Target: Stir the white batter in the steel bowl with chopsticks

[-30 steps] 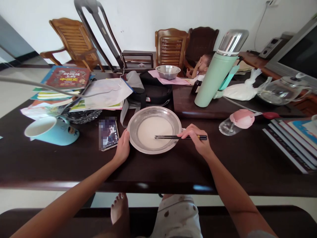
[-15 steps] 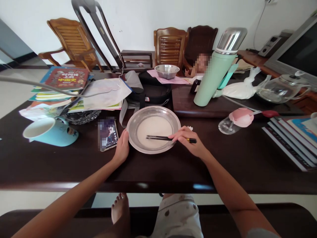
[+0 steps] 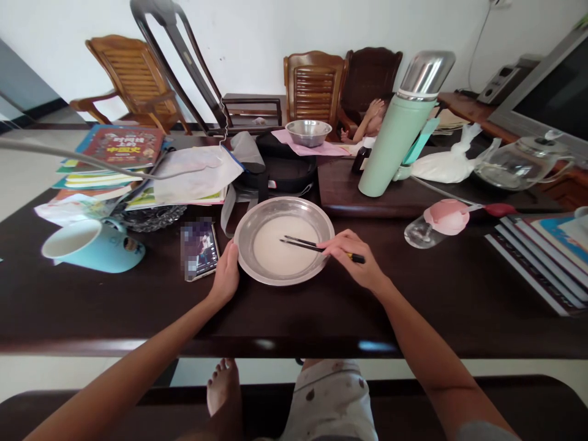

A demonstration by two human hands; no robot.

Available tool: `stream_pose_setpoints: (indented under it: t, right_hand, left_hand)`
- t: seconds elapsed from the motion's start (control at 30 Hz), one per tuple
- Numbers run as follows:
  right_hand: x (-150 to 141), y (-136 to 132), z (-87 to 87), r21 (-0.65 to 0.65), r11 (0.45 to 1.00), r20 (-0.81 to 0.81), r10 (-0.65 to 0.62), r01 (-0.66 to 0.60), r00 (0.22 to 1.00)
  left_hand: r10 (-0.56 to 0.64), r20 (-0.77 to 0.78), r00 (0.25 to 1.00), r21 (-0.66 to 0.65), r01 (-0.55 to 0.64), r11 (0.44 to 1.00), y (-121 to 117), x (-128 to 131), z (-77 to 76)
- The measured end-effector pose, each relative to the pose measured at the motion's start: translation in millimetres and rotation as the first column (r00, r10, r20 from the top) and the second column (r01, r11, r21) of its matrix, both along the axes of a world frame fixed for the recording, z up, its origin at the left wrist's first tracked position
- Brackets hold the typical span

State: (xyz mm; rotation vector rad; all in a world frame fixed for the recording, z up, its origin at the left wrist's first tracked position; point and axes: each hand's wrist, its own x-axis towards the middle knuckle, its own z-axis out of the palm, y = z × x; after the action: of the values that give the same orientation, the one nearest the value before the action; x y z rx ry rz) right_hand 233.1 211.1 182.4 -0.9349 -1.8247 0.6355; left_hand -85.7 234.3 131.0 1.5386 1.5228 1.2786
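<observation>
A wide metal bowl point(image 3: 250, 260) stands on the dark table in front of me, with a milky white liquid point(image 3: 275, 257) in its bottom. My left hand point(image 3: 226, 269) grips the bowl's left side, fingers along the outer wall and thumb near the rim. In my right hand point(image 3: 351, 254) is a pair of black chopsticks point(image 3: 303, 245), held over the bowl's right rim. Their tips point left, slightly apart, at the middle of the liquid; whether they dip into it I cannot tell.
Left of the bowl lie a phone point(image 3: 201, 248) and a light blue mug point(image 3: 94, 245). Behind stand a black bag point(image 3: 289, 171), a smaller metal bowl point(image 3: 309, 131) and a tall green thermos point(image 3: 397, 141). A pink-lidded bottle point(image 3: 436, 222) and stacked books point(image 3: 537, 263) are right. Another person point(image 3: 372, 122) sits beyond.
The chopstick tips have swung away from me and a little right within the bowl, and spread apart slightly. My left hand stays on the bowl. The other person's hand has risen to the head.
</observation>
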Motion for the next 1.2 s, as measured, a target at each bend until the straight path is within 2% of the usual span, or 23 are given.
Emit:
stream_pose_setpoints:
  t: [0.1, 0.27, 0.33, 0.4, 0.47, 0.53, 0.63, 0.73, 0.83, 0.97, 1.03, 1.2]
  right_hand:
    - [2.9, -0.7, -0.2, 0.012, 0.998, -0.072, -0.059, 0.06, 0.996]
    - [-3.3, -1.1, -1.4, -0.032, 0.997, 0.002, 0.073, -0.073, 0.997]
    - [-2.8, -0.5, -1.4, -0.011, 1.0, 0.029, 0.024, -0.024, 0.999]
    - [0.6, -0.1, -1.0, 0.018, 0.998, -0.007, -0.068, 0.068, 0.998]
    - [3.4, -0.4, -0.6, 0.023, 0.995, -0.065, -0.092, 0.094, 0.994]
    - [2.7, -1.1, -0.2, 0.002, 1.0, -0.084, -0.023, 0.023, 0.996]
    - [-2.0, -1.4, -0.1, -0.029, 0.996, -0.025, 0.084, -0.084, 0.996]
    - [-1.9, -0.8, -0.4, 0.006, 1.0, 0.01, 0.01, -0.01, 1.0]
    - [1.7, -1.0, -0.2, 0.027, 0.996, -0.043, -0.084, 0.085, 0.996]
    - [-1.6, -1.9, 0.4, -0.019, 0.999, -0.031, 0.047, -0.047, 0.998]
    - [-3.4, -1.6, 0.1, -0.012, 0.997, 0.003, 0.075, -0.075, 0.997]
    - [1.9, -0.8, -1.6, 0.021, 0.997, -0.05, -0.076, 0.078, 0.996]
  left_hand:
    - [-0.011, 0.004, 1.0, 0.0, 0.011, 1.0, -0.5, -0.1, 0.1]
    - [-0.002, -0.002, 1.0, -0.005, 0.002, 1.0, 0.4, -2.3, -2.3]
    - [0.0, 0.0, 1.0, -0.008, 0.0, 1.0, 0.6, -2.6, -2.7]
    - [-0.007, 0.002, 1.0, -0.009, 0.007, 1.0, 0.3, -2.3, -2.1]
    - [-0.016, 0.002, 1.0, -0.012, 0.016, 1.0, -0.2, -1.8, -1.2]
    - [-0.018, 0.001, 1.0, -0.011, 0.018, 1.0, -0.3, -1.5, -0.8]
    - [-0.006, -0.003, 1.0, -0.004, 0.006, 1.0, 0.1, -1.6, -1.9]
    - [0.001, -0.005, 1.0, -0.002, -0.001, 1.0, 0.4, -1.4, -2.6]
    - [-0.006, -0.004, 1.0, -0.008, 0.006, 1.0, -0.1, -0.8, -1.7]
    - [-0.006, 0.002, 1.0, -0.005, 0.006, 1.0, -0.3, -0.5, -0.6]
    - [-0.006, 0.002, 1.0, -0.004, 0.006, 1.0, 0.0, -0.8, -0.7]
    - [-0.01, 0.011, 1.0, -0.012, 0.01, 1.0, 0.0, -0.8, -0.5]
